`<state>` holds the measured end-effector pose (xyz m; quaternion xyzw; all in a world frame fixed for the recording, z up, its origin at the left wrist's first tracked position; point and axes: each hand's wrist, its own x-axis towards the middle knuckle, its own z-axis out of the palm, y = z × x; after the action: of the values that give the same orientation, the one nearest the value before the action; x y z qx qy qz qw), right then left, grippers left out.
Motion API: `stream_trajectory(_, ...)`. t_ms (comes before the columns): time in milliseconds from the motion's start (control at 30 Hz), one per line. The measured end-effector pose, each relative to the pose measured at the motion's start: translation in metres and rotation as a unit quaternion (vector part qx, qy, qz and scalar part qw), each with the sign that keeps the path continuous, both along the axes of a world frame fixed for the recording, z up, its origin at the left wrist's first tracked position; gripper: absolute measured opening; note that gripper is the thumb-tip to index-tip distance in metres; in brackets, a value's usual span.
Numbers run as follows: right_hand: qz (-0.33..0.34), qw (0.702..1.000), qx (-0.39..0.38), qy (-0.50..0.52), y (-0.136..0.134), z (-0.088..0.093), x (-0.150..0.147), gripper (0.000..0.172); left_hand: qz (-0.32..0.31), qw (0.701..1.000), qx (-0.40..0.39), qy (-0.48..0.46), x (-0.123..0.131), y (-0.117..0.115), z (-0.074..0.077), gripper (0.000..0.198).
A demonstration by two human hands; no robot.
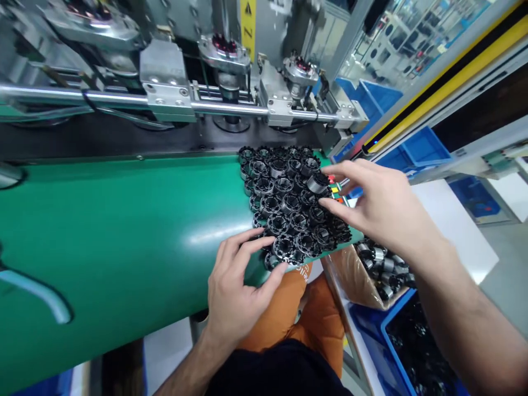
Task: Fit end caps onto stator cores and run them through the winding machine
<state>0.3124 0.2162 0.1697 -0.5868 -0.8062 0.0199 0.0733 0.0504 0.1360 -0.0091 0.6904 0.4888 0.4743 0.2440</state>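
Observation:
A packed cluster of several small black-and-silver ring-shaped metal parts [289,203] stands on the right end of a green work surface [124,231]. My left hand [239,286] rests at the cluster's near edge, fingers spread, fingertips touching the nearest parts. My right hand [379,203] reaches in from the right, its thumb and fingers apart. The fingertips touch parts at the cluster's right edge, one part [317,184] tilted beside them.
Behind the surface runs a machine [231,82] with a silver rail and round fixtures. A cardboard box [358,280] of similar parts and blue bins [396,341] sit at the lower right. More blue bins [416,148] stand further right. My orange-clad lap is below.

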Motion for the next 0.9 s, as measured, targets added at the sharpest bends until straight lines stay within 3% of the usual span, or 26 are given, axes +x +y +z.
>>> stream_trajectory(100,-0.042,0.998,-0.027,-0.050,0.025,-0.013,-0.008,0.063,0.006,1.000,0.000,-0.002,-0.001,0.000,-0.001,0.030)
stream_trajectory(267,-0.078,0.992,-0.077,-0.057,0.052,-0.022,-0.017,0.057,0.009,1.000,0.007,-0.012,-0.002,0.001,-0.003,0.028)
stream_trajectory(433,-0.070,0.992,-0.085,-0.055,0.056,-0.021,-0.014,0.045,0.009,1.000,0.005,-0.013,-0.002,0.000,-0.003,0.027)
stream_trajectory(633,0.039,0.997,-0.058,-0.032,0.060,0.000,0.009,0.039,-0.002,1.000,0.000,-0.011,-0.005,0.000,-0.003,0.024)
stream_trajectory(767,0.167,0.983,-0.062,-0.039,0.078,0.008,0.022,0.041,0.002,1.000,-0.008,-0.003,-0.006,0.000,-0.001,0.022)
stream_trajectory(900,0.239,0.969,-0.056,-0.039,0.091,0.010,0.022,0.041,0.002,1.000,-0.010,-0.007,-0.006,0.000,0.002,0.021)
